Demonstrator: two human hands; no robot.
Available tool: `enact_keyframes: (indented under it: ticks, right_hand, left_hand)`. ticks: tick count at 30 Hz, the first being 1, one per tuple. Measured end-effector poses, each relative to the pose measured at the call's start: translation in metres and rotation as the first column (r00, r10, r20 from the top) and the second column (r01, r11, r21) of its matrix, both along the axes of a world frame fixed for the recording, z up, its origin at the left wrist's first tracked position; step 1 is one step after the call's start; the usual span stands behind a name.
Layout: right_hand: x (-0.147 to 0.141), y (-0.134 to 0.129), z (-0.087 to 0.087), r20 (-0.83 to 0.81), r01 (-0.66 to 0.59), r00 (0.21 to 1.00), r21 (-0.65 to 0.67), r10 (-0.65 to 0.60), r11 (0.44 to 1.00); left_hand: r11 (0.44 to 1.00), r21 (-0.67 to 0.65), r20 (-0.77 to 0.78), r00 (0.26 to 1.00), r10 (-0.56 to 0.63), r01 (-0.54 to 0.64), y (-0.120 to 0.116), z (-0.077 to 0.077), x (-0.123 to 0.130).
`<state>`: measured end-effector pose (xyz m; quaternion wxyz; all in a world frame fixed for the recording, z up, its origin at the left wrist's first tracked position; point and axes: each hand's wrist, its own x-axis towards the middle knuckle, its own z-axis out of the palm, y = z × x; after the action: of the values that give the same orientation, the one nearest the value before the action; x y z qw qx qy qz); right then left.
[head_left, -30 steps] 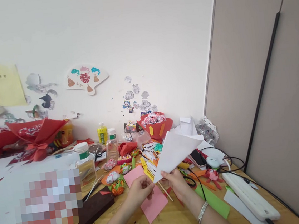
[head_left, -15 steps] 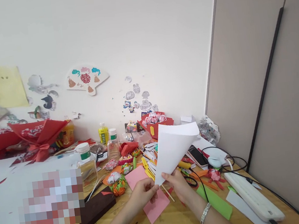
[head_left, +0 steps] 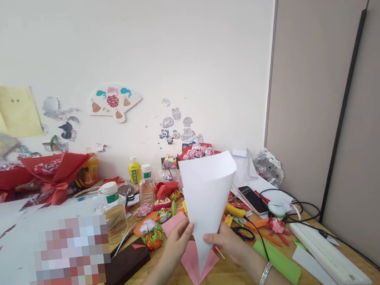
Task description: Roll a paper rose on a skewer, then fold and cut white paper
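Note:
A sheet of white paper rolled into a cone (head_left: pixel 208 200) stands upright in front of me, its wide mouth up and its point down. My right hand (head_left: pixel 225 243) is closed on the lower right side of the cone, thumb across the front and fingers hidden behind. On the left edge, my left hand (head_left: pixel 181 240) grips the cone, with its fingertips partly hidden by the paper. Just below the tip lies pink paper (head_left: pixel 192 270) on the table. Right of my right hand are black-handled scissors (head_left: pixel 244 233) and a yellow hot glue gun (head_left: pixel 234 209).
A dark brown box (head_left: pixel 127 266) lies to the left, near paper flowers (head_left: pixel 153 238). Red-wrapped bouquets (head_left: pixel 54 174) stand at the back left. On the right are green paper (head_left: pixel 277 260), a white power strip (head_left: pixel 329 254), cables and a phone (head_left: pixel 253 199). Bottles (head_left: pixel 134 170) line the wall.
The paper cone has swung more upright and leftward, its tip now lower. My left hand has moved up from the tip to the cone's left edge, and the right hand's grip has shifted lower.

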<state>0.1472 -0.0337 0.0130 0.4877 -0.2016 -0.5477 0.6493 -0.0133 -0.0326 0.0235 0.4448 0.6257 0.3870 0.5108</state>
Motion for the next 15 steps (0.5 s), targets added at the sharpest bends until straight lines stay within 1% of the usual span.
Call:
enact_keyframes:
  ticks: [2,4,7,10,13,15]
  right_hand:
    - [-0.0007,-0.0017,-0.0004,0.034,-0.032,0.999,-0.034,0.033,0.999]
    - [-0.0003,-0.0023,-0.0004,0.069,-0.033,0.997,-0.072,0.038,0.997]
    - [0.0011,-0.0017,0.0014,0.038,-0.019,0.999,-0.086,0.022,0.996]
    - [0.0015,0.0010,0.0029,-0.010,0.040,0.999,-0.083,-0.041,0.996]
    - [0.0016,0.0044,0.0016,0.011,0.136,0.991,-0.071,-0.136,0.988]
    - [0.0019,0.0059,0.0001,0.028,0.176,0.984,-0.063,-0.175,0.982]
  left_hand:
    - [0.999,0.003,0.027,0.998,0.050,-0.050,0.0005,0.0006,-0.0022]
    - [0.996,0.002,0.022,0.996,0.092,-0.092,0.0010,-0.0009,-0.0030]
    - [0.995,-0.009,0.009,0.995,0.096,-0.096,0.0014,-0.0035,-0.0019]
    - [0.997,-0.045,-0.006,0.998,0.061,-0.061,0.0021,-0.0054,0.0003]
    - [0.995,-0.098,0.005,0.999,0.033,-0.032,0.0034,-0.0071,0.0020]
    - [0.992,-0.126,0.031,0.999,0.025,-0.021,0.0043,-0.0073,0.0022]
